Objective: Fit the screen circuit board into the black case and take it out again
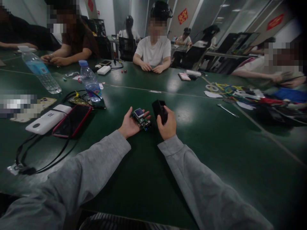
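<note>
While the left hand (131,126) is lying palm up, grip wide, it is supporting a green circuit board (142,120) with a small screen. Right hand (169,124) is gripping a black hollow case (157,110) just beside it, above the green bench (146,179).

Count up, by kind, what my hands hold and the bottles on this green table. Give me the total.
Board, on the open left hand: 1
Black box, in the right hand: 1
Bottles: 2
Total: 4
</note>
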Demonstrator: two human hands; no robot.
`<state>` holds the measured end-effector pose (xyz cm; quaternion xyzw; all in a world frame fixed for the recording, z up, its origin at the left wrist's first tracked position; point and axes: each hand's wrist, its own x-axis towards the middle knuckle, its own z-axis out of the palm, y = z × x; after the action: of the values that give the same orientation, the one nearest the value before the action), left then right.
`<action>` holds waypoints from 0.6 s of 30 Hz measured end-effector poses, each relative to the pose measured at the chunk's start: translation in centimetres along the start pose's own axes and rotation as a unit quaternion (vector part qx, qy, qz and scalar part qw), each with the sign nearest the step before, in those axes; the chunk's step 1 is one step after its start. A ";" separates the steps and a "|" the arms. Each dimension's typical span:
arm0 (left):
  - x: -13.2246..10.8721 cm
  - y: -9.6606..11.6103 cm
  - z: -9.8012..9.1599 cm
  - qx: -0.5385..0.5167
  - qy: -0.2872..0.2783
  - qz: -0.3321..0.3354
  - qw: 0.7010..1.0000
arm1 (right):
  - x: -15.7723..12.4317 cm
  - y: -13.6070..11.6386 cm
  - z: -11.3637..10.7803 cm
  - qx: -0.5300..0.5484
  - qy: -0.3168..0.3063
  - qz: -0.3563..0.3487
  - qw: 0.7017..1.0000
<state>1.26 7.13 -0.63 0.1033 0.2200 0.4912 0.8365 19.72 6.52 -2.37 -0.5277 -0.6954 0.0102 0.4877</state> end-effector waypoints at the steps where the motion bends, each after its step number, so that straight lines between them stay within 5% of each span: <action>1: 0.0 0.0 0.0 -0.001 0.003 -0.001 1.000 | -0.1 -0.5 -0.1 0.032 0.018 -0.018 0.999; 8: -0.2 -0.2 0.9 -0.003 0.025 -0.024 0.999 | -1.3 -2.9 -0.4 0.121 -0.064 -0.127 0.982; 12: -0.2 -0.3 1.0 -0.006 0.011 -0.035 0.999 | -1.2 -2.7 -0.1 0.117 -0.089 -0.139 0.979; 18: 0.0 -0.3 0.3 -0.002 -0.016 -0.019 1.000 | -1.4 -2.3 0.8 0.089 -0.219 -0.140 0.961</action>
<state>1.60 7.03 -0.51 0.1048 0.2075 0.4744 0.8490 17.49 4.84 -2.55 -0.3641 -0.8485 0.1194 0.3649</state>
